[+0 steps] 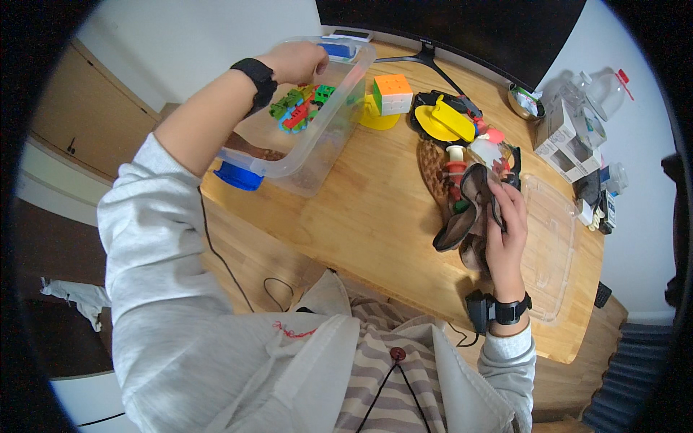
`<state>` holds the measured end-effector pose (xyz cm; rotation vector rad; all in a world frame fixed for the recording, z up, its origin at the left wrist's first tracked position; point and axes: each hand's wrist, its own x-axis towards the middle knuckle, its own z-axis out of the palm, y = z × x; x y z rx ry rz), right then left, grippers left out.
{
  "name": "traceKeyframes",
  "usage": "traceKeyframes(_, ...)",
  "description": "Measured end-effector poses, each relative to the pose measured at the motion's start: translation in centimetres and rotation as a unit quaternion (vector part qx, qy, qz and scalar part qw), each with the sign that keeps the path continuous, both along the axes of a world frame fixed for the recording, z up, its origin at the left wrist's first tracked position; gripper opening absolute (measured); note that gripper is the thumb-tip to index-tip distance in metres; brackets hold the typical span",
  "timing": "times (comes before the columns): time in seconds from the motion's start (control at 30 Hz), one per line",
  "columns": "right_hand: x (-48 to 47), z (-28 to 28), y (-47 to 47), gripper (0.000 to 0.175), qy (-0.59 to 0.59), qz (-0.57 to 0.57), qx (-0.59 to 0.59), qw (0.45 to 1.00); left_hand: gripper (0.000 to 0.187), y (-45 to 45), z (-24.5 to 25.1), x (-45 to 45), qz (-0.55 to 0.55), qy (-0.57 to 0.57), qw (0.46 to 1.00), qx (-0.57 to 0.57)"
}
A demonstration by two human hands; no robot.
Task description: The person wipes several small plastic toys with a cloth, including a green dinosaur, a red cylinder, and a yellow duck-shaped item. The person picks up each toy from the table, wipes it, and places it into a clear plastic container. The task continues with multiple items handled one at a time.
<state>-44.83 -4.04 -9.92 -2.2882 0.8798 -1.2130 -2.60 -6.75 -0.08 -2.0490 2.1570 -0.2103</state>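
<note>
My left hand is over the far end of a clear plastic bin with blue latches; its fingers point down and are partly hidden, so its hold is unclear. Green, red and yellow plastic toy pieces lie in the bin. On the right, my right hand grips a brown cloth item with dark edging. Close beyond it lie a red and white toy, a brown textured piece and a yellow plastic piece on a black item. A puzzle cube rests on a yellow piece beside the bin.
A clear plastic lid lies at the right of the wooden table. A monitor stands at the back. Near the right wall are a metal bowl, a white box and clear plastic containers.
</note>
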Motion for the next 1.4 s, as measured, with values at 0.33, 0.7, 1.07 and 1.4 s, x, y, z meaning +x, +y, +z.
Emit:
traceKeyframes(0.33, -0.1, -0.1, 0.0, 0.043, -0.011, 0.007, 0.004, 1.0, 0.021, 0.8, 2.4, -3.1, -0.026, 0.019, 0.992, -0.124)
traceKeyframes(0.7, -0.2, -0.1, -0.1, 0.045, -0.017, 0.007, -0.003, 1.0, 0.02, 2.9, 7.7, -11.7, -0.004, 0.063, 0.996, -0.063)
traceKeyframes(1.07, -0.3, -0.2, -0.4, 0.041, -0.059, -0.012, -0.016, 0.998, 0.017, 3.1, 5.0, -16.9, -0.194, 0.068, 0.97, -0.129)
traceKeyframes(1.4, -0.4, -0.1, -0.4, 0.039, -0.061, -0.011, -0.011, 0.998, 0.021, 4.6, 2.2, -19.6, -0.257, 0.154, 0.949, -0.103)
